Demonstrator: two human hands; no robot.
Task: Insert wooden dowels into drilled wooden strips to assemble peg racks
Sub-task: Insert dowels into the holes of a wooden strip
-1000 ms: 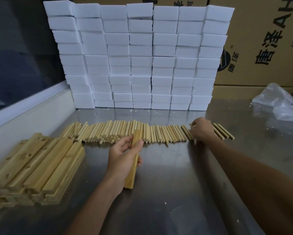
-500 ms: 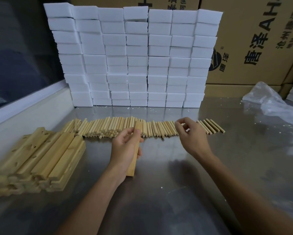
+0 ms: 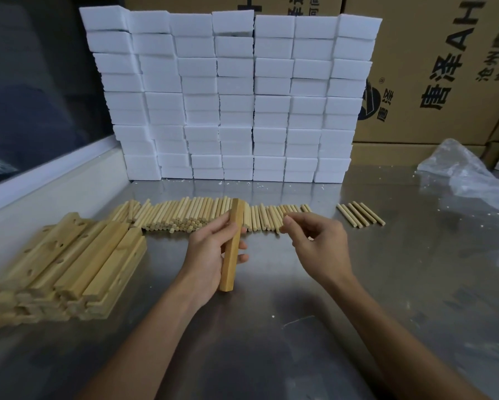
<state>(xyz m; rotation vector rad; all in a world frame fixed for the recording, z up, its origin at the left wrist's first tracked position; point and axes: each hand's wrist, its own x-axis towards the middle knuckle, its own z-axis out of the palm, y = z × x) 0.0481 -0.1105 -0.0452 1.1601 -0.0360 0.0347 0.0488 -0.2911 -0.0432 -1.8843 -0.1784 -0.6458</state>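
Since the earlier frame, your right hand (image 3: 314, 243) has drawn back from the dowel row (image 3: 202, 216) toward the drilled strip (image 3: 231, 245); fingers curled, pinching what may be a dowel, though you cannot tell. Your left hand (image 3: 210, 252) grips the strip, nearly upright, just before the row. No dowel is seated yet; undone strips (image 3: 69, 264) lie left. Cartons (image 3: 432, 76) beyond read "唐泽".

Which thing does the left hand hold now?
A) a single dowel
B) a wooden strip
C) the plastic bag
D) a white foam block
B: the left hand grips a wooden strip, its far end pointing toward the row of dowels.
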